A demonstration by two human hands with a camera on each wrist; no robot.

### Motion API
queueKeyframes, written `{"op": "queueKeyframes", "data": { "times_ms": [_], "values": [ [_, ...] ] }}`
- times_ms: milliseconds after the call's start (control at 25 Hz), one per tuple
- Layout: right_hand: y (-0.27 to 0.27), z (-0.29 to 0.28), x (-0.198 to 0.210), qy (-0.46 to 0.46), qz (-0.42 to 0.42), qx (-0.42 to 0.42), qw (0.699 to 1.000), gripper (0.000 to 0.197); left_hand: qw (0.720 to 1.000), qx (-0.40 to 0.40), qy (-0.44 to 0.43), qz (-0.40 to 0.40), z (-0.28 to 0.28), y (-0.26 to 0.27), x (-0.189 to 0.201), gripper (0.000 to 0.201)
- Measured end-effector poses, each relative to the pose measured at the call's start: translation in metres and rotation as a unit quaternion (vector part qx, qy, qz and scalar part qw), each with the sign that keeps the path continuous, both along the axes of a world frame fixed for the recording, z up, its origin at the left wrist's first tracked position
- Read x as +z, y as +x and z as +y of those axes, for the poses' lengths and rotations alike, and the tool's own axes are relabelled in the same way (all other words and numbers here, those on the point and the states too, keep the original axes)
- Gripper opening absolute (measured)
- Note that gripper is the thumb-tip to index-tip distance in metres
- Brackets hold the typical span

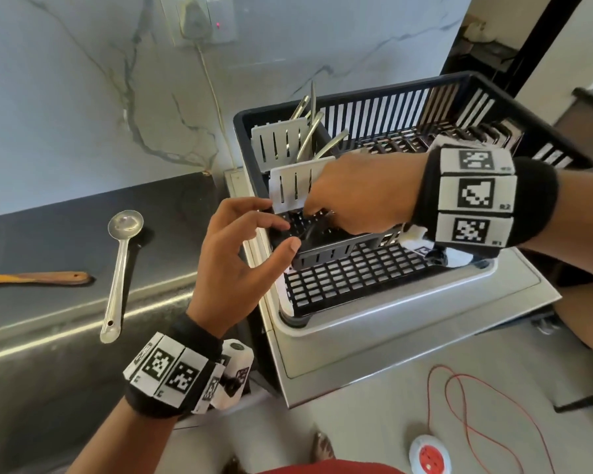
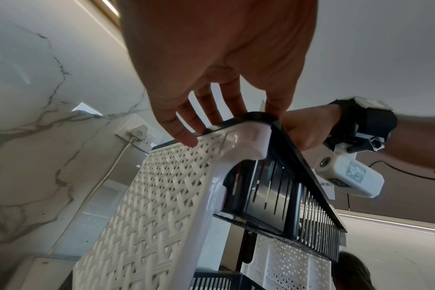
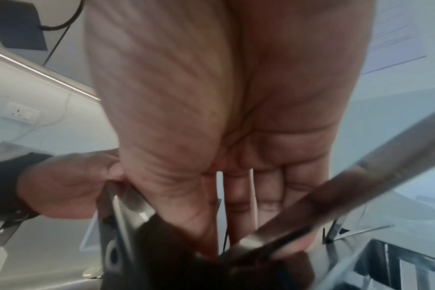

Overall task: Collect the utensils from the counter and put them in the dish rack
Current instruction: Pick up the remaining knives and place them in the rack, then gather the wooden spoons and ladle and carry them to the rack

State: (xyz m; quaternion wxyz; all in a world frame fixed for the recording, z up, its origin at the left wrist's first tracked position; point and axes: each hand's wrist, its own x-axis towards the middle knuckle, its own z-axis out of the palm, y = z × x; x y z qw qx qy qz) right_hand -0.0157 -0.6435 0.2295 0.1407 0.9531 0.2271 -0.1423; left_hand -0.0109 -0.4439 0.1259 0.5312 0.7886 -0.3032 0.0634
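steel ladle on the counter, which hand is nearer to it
Left. The left hand is at the dish rack's near-left corner, a short gap right of the steel ladle. The right hand reaches into the rack's cutlery section, farther right.

The right hand (image 1: 353, 196) reaches across over the near left corner of the dish rack (image 1: 408, 313), fingers pointed down into it, their grip unclear. The left hand (image 1: 240, 254) hangs at that same corner, fingers spread and loosely bent, fingertips touching the rim.
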Motion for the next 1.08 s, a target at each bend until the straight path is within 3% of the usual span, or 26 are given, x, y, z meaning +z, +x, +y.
{"op": "queueKeyframes", "data": {
  "times_ms": [280,400,520,680,760,880,1000,1080],
  "values": [
    [-0.004,0.0,0.009,0.037,-0.01,-0.024,0.999,0.04,1.0,-0.029,0.012,0.002,0.005,0.003,-0.001,0.027],
    [-0.004,0.018,0.016,0.077,-0.056,-0.054,0.994,0.037,0.998,-0.067,0.013,-0.016,0.022,0.01,-0.004,0.028],
    [-0.007,0.057,0.027,0.094,-0.104,-0.079,0.987,0.038,0.996,-0.084,0.033,-0.012,0.06,0.02,-0.015,0.025],
    [0.001,0.15,0.025,0.178,-0.15,-0.084,0.969,0.036,0.993,-0.051,0.109,-0.008,0.162,0.053,-0.048,0.019],
    [0.018,0.198,-0.001,0.236,-0.127,-0.093,0.959,0.035,0.987,-0.013,0.162,-0.002,0.225,0.069,-0.072,0.019],
    [0.062,0.253,-0.078,0.284,-0.046,-0.167,0.943,0.034,0.958,0.032,0.284,0.01,0.308,0.086,-0.103,0.027],
    [0.123,0.303,-0.169,0.29,0.023,-0.297,0.909,0.039,0.902,0.07,0.418,0.085,0.385,0.095,-0.123,0.047],
    [0.157,0.327,-0.212,0.315,0.042,-0.394,0.862,0.05,0.863,0.078,0.478,0.145,0.419,0.094,-0.133,0.062]
  ]
}}
